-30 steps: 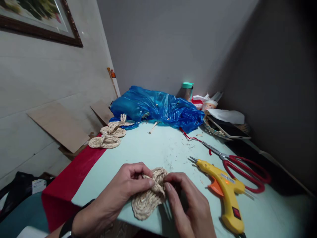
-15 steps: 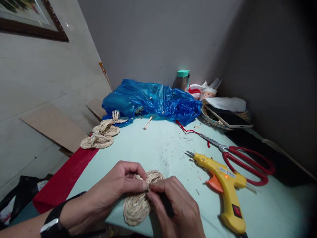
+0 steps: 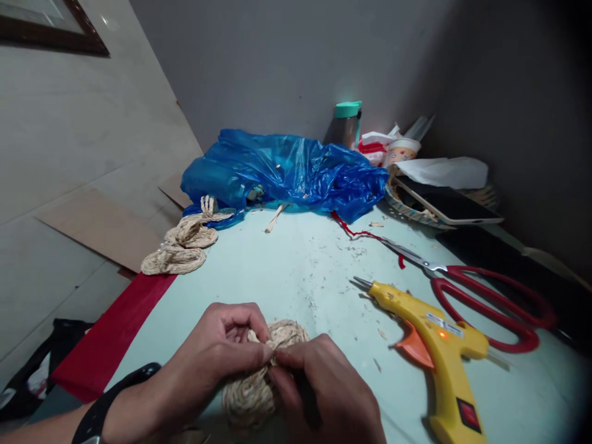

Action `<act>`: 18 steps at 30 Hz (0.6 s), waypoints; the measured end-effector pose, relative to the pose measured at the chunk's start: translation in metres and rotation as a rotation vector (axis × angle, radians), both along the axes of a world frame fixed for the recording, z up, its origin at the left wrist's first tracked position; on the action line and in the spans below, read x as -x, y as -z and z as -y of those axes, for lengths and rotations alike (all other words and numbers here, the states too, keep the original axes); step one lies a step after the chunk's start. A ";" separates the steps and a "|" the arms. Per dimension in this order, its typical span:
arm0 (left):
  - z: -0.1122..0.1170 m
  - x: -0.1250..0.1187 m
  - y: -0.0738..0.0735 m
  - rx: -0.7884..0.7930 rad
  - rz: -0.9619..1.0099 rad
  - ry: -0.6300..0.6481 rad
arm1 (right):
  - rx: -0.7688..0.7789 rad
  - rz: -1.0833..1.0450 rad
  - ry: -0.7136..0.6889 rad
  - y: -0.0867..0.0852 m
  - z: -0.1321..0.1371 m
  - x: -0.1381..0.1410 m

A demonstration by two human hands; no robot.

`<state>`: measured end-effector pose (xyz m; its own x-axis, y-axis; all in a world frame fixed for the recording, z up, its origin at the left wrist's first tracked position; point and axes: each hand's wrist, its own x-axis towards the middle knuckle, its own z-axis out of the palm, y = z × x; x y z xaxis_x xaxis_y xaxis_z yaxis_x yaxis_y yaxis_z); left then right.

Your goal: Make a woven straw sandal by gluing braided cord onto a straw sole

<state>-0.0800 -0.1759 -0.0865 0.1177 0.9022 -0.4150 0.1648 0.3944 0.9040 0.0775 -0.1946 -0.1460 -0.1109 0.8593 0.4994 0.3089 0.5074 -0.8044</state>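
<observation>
A small braided straw slipper (image 3: pixel 250 394) lies at the near edge of the table, its coiled sole toward me. My left hand (image 3: pixel 222 345) pinches the slipper's strap between thumb and forefinger from the left. From the right, my right hand (image 3: pixel 326 382) is closed with thumb and forefinger at the same spot, the fingertips of both hands meeting over the middle of the slipper. Whatever fine piece lies between the fingertips is hidden. Right of my hands rests a yellow glue gun (image 3: pixel 430 320) with an orange trigger and a lit orange light.
Red-handled scissors (image 3: pixel 499 302) lie beyond the glue gun, near red cord (image 3: pixel 354 231). Several finished-looking straw slippers (image 3: pixel 178 259) sit at the left edge above red cloth (image 3: pixel 115 327). Behind are a blue plastic bag (image 3: pixel 277 169), a bottle (image 3: pixel 346 123) and a basket (image 3: pixel 402 206) with a phone (image 3: pixel 453 200).
The view has shifted slightly, so the glue gun and scissors appear farther right and larger. Both hands stay closed at the middle of the slipper, with little visible movement.
</observation>
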 end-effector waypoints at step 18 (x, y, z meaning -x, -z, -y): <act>-0.004 0.000 -0.014 -0.264 -0.152 0.082 | 0.096 -0.047 0.090 -0.015 0.003 -0.008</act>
